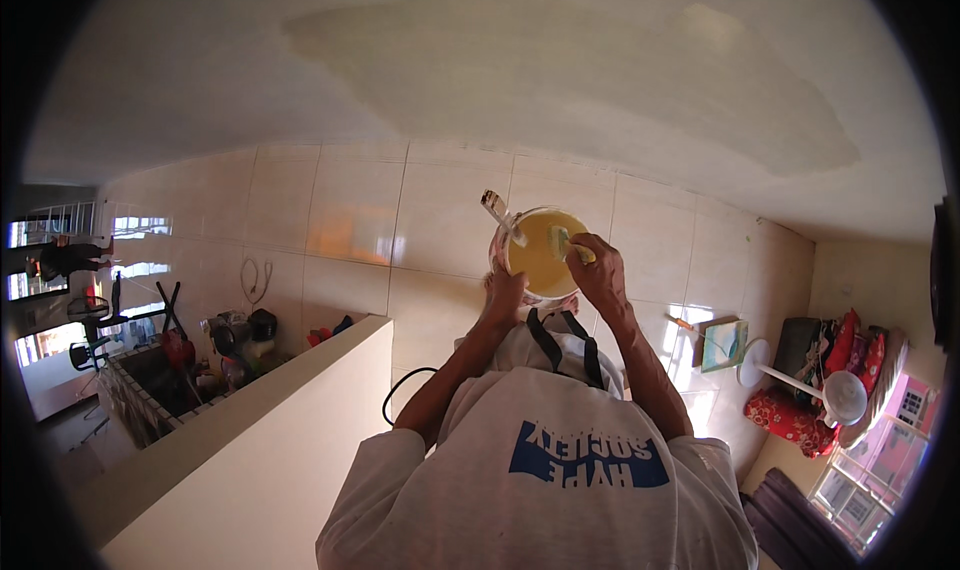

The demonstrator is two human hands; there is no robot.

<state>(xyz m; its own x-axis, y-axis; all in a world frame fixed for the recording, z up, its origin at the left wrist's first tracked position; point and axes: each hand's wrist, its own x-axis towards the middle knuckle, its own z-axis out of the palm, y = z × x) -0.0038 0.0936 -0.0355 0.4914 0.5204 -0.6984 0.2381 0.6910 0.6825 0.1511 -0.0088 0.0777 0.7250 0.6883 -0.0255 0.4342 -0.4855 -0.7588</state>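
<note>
A round bucket point(540, 270) of yellowish liquid is in front of my body, above the tiled floor. My left hand point(508, 292) is closed on the bucket's near-left rim, thumb toward the inside. In my right hand point(600, 272) is a paintbrush point(562, 244), gripped with closed fingers. Its pale head is over or in the liquid near the right rim; which of the two I cannot tell. Another brush-like tool point(497, 210) leans across the far-left rim, its end sticking out beyond the bucket.
Ahead rises a pale wall point(600, 30) with a large darker, wet-looking patch point(560, 70). A low partition point(260, 450) stands at my left. On the right floor are a paint roller point(683, 324), a picture-like panel point(724, 346), a white pedestal stand point(795, 378) and red patterned fabric point(790, 418).
</note>
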